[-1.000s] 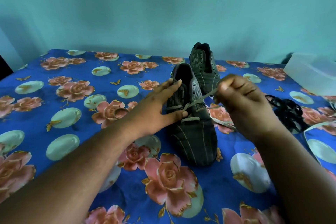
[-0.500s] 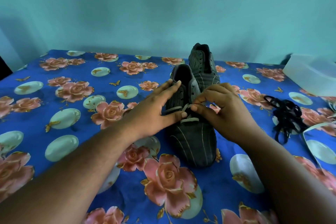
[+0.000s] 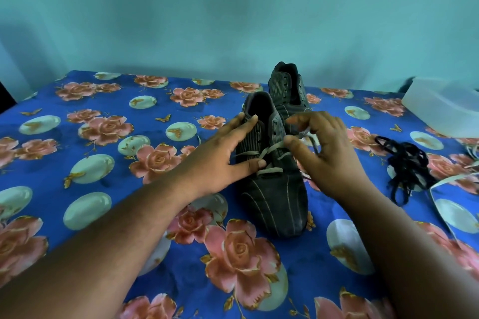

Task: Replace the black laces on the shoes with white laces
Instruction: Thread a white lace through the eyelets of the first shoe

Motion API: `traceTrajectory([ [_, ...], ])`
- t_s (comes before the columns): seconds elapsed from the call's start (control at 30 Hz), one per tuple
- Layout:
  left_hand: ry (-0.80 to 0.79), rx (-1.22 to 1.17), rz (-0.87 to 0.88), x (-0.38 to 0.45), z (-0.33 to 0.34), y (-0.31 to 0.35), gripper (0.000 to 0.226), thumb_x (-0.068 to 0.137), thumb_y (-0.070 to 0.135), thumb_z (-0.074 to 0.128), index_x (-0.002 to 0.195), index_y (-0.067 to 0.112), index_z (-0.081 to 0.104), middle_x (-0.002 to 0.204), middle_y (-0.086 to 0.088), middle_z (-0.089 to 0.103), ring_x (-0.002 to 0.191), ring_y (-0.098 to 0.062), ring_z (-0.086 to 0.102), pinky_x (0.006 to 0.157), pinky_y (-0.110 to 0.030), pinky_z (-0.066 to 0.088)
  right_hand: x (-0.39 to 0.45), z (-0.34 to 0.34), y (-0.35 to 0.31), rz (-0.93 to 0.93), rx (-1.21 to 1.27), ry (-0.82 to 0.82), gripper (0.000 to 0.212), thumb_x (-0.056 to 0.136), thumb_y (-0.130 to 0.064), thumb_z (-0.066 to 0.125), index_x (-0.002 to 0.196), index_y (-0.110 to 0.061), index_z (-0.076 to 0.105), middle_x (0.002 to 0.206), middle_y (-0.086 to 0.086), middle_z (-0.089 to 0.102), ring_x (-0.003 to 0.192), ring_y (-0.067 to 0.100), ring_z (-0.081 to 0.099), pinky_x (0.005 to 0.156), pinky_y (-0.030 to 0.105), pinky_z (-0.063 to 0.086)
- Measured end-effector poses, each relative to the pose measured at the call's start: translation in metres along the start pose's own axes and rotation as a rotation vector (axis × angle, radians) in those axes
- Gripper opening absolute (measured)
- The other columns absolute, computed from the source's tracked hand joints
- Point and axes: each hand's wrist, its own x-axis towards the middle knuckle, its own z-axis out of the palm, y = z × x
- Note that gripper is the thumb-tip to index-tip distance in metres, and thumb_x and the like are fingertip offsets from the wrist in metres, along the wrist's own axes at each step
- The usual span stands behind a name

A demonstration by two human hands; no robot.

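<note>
Head view: I record two bare hands working on the near shoe [image 3: 272, 189], which lies on the floral blue cloth [image 3: 103, 189] with its toe towards me. The left hand [image 3: 220, 160] lies flat against the shoe's left side, fingers straight along the upper and thumb pressed near the lowest lace row. In my judgement this placement pins the shoe so that it does not slide while lace is drawn through; its grip is released and encloses nothing. The right hand [image 3: 326, 153] sits at the shoe's right side with fingers curled, and the white lace [image 3: 269, 150] runs up into that grip; I judge it to be pinching the lace end between thumb and fingers, though the contact itself is blurred. The lace crosses the lower eyelets only, one flat bar and one diagonal above it, so I assess the lacing as begun and the upper eyelets as unfilled.

The near shoe is dark grey with fine pinstripes and pale curved seams over the toe. The second shoe [image 3: 287, 90] stands just behind it, touching or nearly so, with bare eyelets. The black laces [image 3: 404, 163] lie heaped on the cloth to the right, well apart from both shoes. Another white lace [image 3: 440, 189] trails beside that heap. A translucent plastic tub [image 3: 440, 106] sits at the far right.
</note>
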Motion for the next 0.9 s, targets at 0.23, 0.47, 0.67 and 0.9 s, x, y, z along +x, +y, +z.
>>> traceTrajectory([
  [0.23,-0.005,-0.003,-0.006,0.001,0.000,-0.001,0.093,0.077,0.069,0.057,0.157,0.050,0.013,0.170,0.017,0.002,0.155,-0.004,-0.002,0.125,-0.034,0.012,0.003,0.004,-0.004,-0.117,0.066,-0.074,0.017,0.092,-0.047,0.062,0.085,-0.033,0.066,0.093,-0.012,0.060,0.099,0.014,0.055,0.088,0.027,0.038],
  [0.47,-0.012,0.011,-0.003,0.001,0.000,0.000,0.093,0.078,0.069,0.056,0.157,0.050,0.013,0.169,0.018,0.002,0.151,0.004,0.000,0.119,-0.025,0.012,0.003,-0.006,-0.006,0.130,0.336,0.109,0.014,0.089,-0.024,0.057,0.085,-0.011,0.057,0.083,0.004,0.058,0.082,0.024,0.050,0.076,0.027,0.042],
  [0.67,-0.005,0.031,0.001,0.000,-0.001,0.000,0.095,0.074,0.074,0.052,0.157,0.050,0.013,0.170,0.017,0.003,0.151,0.003,0.001,0.124,-0.033,0.017,-0.002,0.007,-0.008,-0.171,-0.164,-0.020,0.032,0.092,-0.065,0.056,0.100,-0.036,0.068,0.107,-0.016,0.059,0.112,0.016,0.047,0.093,0.039,0.032],
  [0.9,-0.006,0.026,-0.003,0.000,-0.001,-0.002,0.091,0.075,0.074,0.054,0.154,0.057,0.013,0.168,0.022,0.003,0.145,0.009,0.002,0.126,-0.039,0.016,0.000,-0.005,-0.014,-0.134,0.261,0.171,0.016,0.095,-0.033,0.060,0.085,-0.022,0.064,0.087,-0.018,0.061,0.092,0.013,0.055,0.082,0.020,0.040],
])
